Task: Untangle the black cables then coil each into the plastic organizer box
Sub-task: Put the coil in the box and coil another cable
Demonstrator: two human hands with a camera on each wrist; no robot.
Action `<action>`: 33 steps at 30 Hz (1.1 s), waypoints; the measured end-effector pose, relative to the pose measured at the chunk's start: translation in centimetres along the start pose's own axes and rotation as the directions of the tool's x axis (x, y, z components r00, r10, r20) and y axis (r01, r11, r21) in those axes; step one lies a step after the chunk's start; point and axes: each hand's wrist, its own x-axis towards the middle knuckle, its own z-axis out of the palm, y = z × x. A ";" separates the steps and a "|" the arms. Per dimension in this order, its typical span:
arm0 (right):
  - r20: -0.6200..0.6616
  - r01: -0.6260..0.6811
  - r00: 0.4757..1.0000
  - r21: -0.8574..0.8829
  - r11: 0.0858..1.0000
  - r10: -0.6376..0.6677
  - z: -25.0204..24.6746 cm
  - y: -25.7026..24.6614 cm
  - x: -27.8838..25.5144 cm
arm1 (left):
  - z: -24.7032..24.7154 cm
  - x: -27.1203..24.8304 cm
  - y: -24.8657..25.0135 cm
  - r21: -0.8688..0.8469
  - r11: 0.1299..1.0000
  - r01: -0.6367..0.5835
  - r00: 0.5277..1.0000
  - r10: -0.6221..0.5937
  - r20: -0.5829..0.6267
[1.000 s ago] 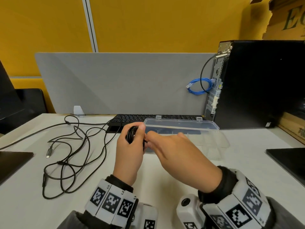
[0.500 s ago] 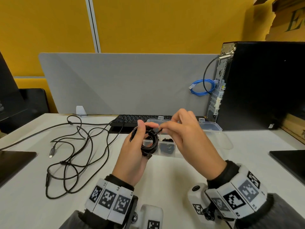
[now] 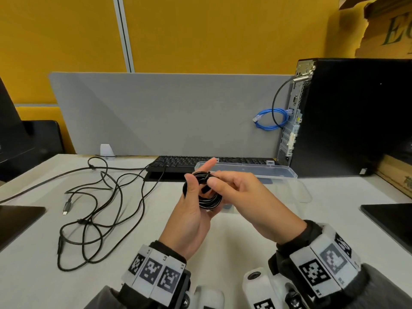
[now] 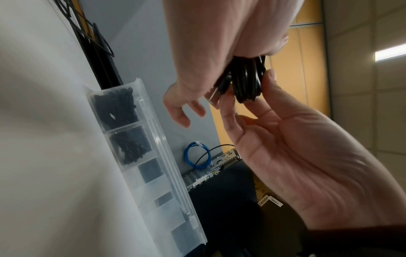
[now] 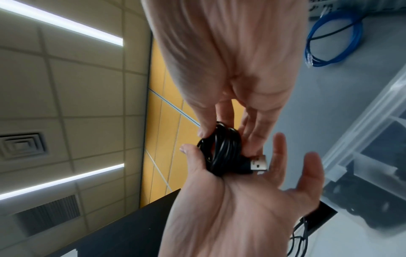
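Right now both hands, left (image 3: 191, 210) & right (image 3: 245, 197), pinch a coiled black cable (image 3: 208, 192) above the desk, w/ the plastic box (image 3: 267, 171) just behind; loose tangled cables (image 3: 93, 210) lie left, keyboard (image 3: 200, 162) & PC tower (image 3: 347, 117) beyond.

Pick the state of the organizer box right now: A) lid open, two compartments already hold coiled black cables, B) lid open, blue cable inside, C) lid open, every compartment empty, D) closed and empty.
A: in the left wrist view the clear organizer box has its lid open, and its two end compartments each hold a bundle of coiled black cables, while the blue cable hangs behind it by the computer.
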 end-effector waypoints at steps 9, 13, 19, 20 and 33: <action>-0.089 -0.081 0.993 0.022 0.996 0.083 1.4 1.6 -0.1 | -0.5 0.4 0.4 -0.124 0.985 -0.118 0.986 0.101 -0.134; -0.039 -0.146 0.988 0.127 0.981 0.152 1.7 1.6 -0.2 | -0.3 0.3 0.4 -0.011 0.986 -0.166 0.969 0.161 -0.190; -0.041 -0.057 0.998 -0.102 0.993 0.053 -0.2 1.1 0.3 | -1.6 0.6 0.9 0.274 0.960 -0.062 0.997 0.074 -0.033; -0.024 -0.016 1.000 -0.230 0.973 0.011 -0.7 0.9 0.3 | -2.1 0.6 1.1 0.297 0.955 -0.010 1.000 0.009 0.006; 0.334 0.332 0.939 -0.814 0.476 -0.085 0.4 -1.2 -1.0 | -0.5 -0.5 1.3 0.685 0.714 0.145 0.978 -0.208 0.010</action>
